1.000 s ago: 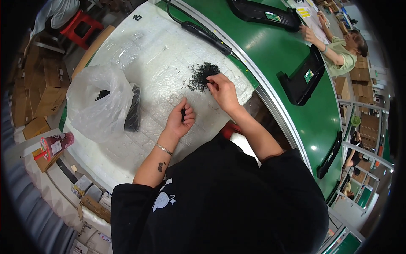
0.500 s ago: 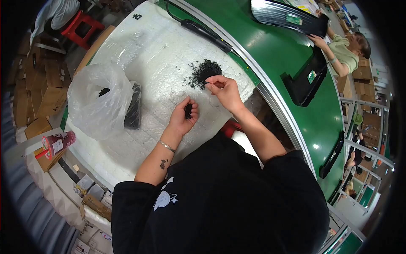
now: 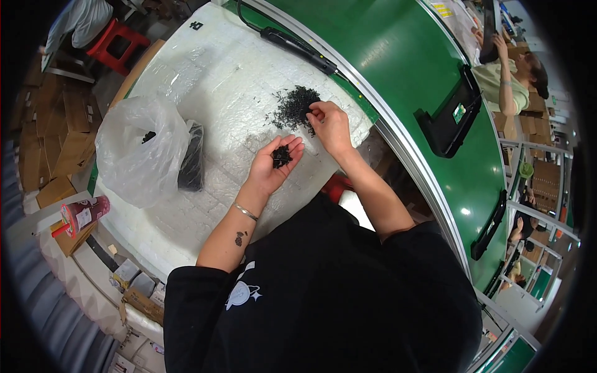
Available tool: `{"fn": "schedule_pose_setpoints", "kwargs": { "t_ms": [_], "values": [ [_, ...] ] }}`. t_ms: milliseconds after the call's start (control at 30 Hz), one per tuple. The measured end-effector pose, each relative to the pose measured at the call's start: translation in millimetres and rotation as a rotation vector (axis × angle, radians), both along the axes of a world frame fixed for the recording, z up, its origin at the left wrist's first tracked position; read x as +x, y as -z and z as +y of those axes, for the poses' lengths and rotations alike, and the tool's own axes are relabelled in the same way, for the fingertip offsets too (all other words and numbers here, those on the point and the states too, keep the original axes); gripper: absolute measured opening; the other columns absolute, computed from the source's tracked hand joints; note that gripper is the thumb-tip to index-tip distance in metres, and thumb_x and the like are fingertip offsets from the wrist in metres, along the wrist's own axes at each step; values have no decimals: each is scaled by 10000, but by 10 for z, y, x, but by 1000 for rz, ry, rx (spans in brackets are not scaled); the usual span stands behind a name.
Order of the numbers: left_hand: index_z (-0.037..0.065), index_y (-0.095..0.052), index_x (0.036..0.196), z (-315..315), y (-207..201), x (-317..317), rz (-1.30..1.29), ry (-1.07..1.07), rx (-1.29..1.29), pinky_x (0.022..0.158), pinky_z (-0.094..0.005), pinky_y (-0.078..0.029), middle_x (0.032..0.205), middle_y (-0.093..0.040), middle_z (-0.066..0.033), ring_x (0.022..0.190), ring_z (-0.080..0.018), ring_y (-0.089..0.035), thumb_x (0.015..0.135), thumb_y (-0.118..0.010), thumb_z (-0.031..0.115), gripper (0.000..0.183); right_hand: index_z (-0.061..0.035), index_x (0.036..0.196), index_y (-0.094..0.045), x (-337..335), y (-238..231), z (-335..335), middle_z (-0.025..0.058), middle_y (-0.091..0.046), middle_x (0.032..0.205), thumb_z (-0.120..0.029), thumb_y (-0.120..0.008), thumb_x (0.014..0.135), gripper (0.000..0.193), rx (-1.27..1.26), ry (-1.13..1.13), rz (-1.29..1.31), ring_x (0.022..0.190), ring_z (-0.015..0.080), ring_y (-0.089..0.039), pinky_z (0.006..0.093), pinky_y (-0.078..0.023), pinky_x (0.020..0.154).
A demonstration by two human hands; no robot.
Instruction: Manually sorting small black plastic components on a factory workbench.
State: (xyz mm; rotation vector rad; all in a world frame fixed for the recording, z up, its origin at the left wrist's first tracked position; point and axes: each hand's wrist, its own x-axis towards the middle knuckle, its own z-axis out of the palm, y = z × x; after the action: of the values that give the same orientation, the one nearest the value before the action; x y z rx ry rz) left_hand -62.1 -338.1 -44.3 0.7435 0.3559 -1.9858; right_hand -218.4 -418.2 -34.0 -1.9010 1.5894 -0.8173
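Note:
My left hand [image 3: 272, 166] is palm up and slightly cupped, its fingers loosened. It holds a little heap of small black screw-like pieces [image 3: 282, 156]. At the right edge of a loose pile of the same black pieces [image 3: 293, 107], my right hand [image 3: 331, 127] has thumb and fingertips pinched together, touching the pile. What lies between those fingertips is too small to make out. Both the pile and my hands are over a white foam board [image 3: 230, 93] wrapped in clear film.
Left of my hands are a clear plastic bag [image 3: 134, 168] with some black pieces inside and a dark wrapped block [image 3: 193, 158]. A corded black electric screwdriver [image 3: 298, 50] lies at the far edge. Rightward runs a green conveyor [image 3: 398, 68] bearing a black panel [image 3: 444, 118]; a co-worker [image 3: 513, 78] stands beyond.
My left hand has opened from a loose fist, showing the black pieces. My right hand has moved slightly right against the pile. The co-worker has lifted a black panel off the conveyor.

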Motion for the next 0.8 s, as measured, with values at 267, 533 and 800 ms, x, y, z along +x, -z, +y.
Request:
{"fn": "schedule_pose_setpoints", "kwargs": {
  "t_ms": [267, 533, 800],
  "values": [
    [-54, -508, 1099, 13, 49, 66, 20, -20, -2, 881, -341, -499, 1084, -580, -177, 970, -265, -589, 933, -453, 220, 326, -13, 882, -635, 76, -31, -26, 114, -622, 809, -66, -687, 711, 186, 21, -4, 64, 688, 228, -612, 319, -502, 633],
    [-22, -554, 987, -9, 84, 69, 28, -46, 2, 770, -314, -532, 958, -611, -128, 870, -224, -601, 920, -483, 184, 227, -13, 939, -650, 50, -278, 18, 24, -632, 765, -51, -668, 761, 183, 235, -193, -210, 680, 84, -550, 247, -476, 652],
    [15, -563, 857, 31, 142, 151, 18, -40, 50, 670, -279, -541, 848, -598, -92, 752, -171, -591, 899, -530, 182, 175, -19, 829, -674, 31, 75, -534, 142, -640, 828, -120, -668, 731, 141, 113, -68, 169, 748, 283, -626, 359, -502, 695]
  ]
}}
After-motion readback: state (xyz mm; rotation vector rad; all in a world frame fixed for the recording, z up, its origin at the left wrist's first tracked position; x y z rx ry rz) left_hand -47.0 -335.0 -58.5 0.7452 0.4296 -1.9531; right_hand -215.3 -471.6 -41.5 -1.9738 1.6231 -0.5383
